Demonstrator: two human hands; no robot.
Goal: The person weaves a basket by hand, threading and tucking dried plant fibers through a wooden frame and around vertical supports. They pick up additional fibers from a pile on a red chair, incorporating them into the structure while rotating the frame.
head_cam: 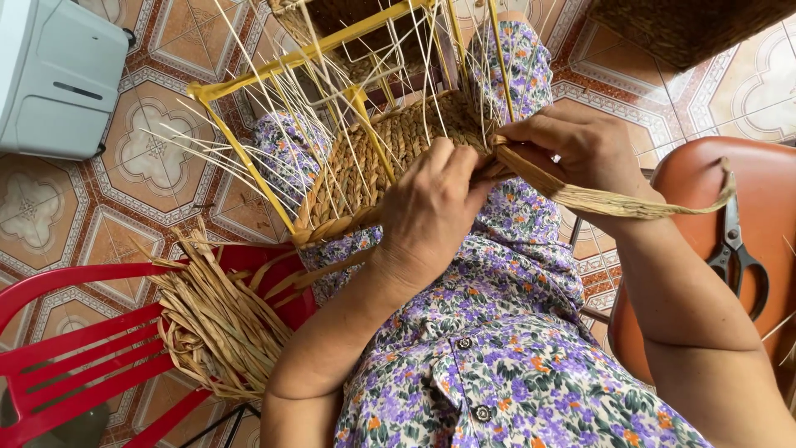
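A half-woven straw basket (377,158) on a yellow metal frame (249,162) rests on my lap, with several thin pale stakes sticking up from it. My left hand (431,207) presses on the woven edge of the basket, fingers curled over it. My right hand (572,145) pinches a twisted straw strand (613,199) right at the basket's edge; the strand trails off to the right over an orange stool. Both hands almost touch at the weave.
A bundle of dried straw (220,319) lies on a red plastic chair (79,348) at lower left. Black scissors (734,253) lie on the orange stool (775,199) at right. A grey-white box (58,79) stands on the tiled floor at upper left. Another woven basket (688,29) is at top right.
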